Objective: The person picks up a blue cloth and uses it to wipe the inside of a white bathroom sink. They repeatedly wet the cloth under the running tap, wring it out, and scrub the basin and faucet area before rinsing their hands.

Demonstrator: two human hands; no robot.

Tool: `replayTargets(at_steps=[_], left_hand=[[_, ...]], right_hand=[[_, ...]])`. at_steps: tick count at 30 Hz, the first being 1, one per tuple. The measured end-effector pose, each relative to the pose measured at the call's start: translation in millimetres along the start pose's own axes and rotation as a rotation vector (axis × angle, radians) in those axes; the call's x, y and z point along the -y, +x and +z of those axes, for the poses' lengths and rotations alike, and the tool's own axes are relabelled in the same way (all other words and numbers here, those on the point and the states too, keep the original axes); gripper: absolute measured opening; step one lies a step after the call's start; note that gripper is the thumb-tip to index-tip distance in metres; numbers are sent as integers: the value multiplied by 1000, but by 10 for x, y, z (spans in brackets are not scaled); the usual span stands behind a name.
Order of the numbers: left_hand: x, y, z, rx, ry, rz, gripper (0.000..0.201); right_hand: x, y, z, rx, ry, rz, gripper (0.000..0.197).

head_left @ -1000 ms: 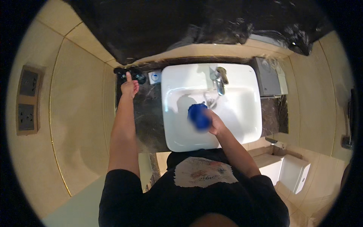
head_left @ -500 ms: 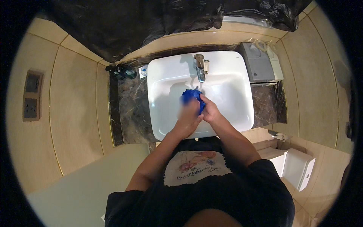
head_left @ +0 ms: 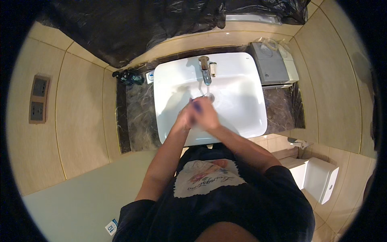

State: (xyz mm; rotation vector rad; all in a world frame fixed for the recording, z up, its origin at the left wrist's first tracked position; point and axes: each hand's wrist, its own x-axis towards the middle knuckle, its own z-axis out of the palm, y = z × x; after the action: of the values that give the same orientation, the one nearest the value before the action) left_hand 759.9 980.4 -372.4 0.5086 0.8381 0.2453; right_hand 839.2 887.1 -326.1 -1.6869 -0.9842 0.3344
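Note:
My left hand (head_left: pixel 186 116) and my right hand (head_left: pixel 208 115) are pressed together over the white washbasin (head_left: pixel 242 105). Between them a crumpled blue cloth (head_left: pixel 196 105) is squeezed, and only a small dark blue patch of it shows; the rest is covered by the hands. Motion smears the fingers, but both hands are closed round the cloth. Just beyond them, the chrome faucet (head_left: pixel 204 69) runs a thin stream of water (head_left: pixel 208 92) toward the drain.
A grey box (head_left: pixel 271 66) stands on the dark marble counter (head_left: pixel 141 109) at the back right. Dark bottles (head_left: pixel 131 77) and a small white box (head_left: pixel 150 77) are at the back left. Black plastic sheeting (head_left: pixel 161 24) hangs behind the basin. A white toilet (head_left: pixel 320 179) is at lower right.
The hands have closed over the blue cloth, which now shows far less. My right hand has come over it, and both hands sit slightly further left.

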Motion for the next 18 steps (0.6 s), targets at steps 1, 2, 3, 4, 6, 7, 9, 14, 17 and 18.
replayTargets(at_steps=[1, 2, 3, 4, 6, 7, 9, 14, 17, 18], left_hand=[[58, 35, -43, 49, -82, 8, 41], [88, 34, 10, 80, -131, 9, 39], [107, 25, 52, 57, -121, 8, 37], [109, -4, 136, 16, -74, 12, 35], [134, -24, 293, -46, 10, 17, 31], [131, -13, 289, -22, -21, 14, 30], [184, -2, 131, 71, -216, 14, 29], [227, 90, 26, 36, -253, -48, 29], [169, 109, 75, -91, -78, -119, 30], [155, 105, 79, -132, -18, -144, 31]], right_hand=[[156, -50, 65, 2, -61, -134, 32], [331, -83, 96, -2, -126, -267, 33], [344, -67, 108, 3, -161, -238, 35], [357, -51, 127, 9, -194, -210, 37], [129, 197, 125, 35, -207, 171, 41], [79, 251, 138, 16, -223, 190, 39], [10, 277, 173, 0, -282, 163, 37], [226, -34, 284, -44, -42, 0, 31], [-146, 176, 303, -268, -74, 176, 26], [-187, 246, 245, -344, -41, 194, 25]])
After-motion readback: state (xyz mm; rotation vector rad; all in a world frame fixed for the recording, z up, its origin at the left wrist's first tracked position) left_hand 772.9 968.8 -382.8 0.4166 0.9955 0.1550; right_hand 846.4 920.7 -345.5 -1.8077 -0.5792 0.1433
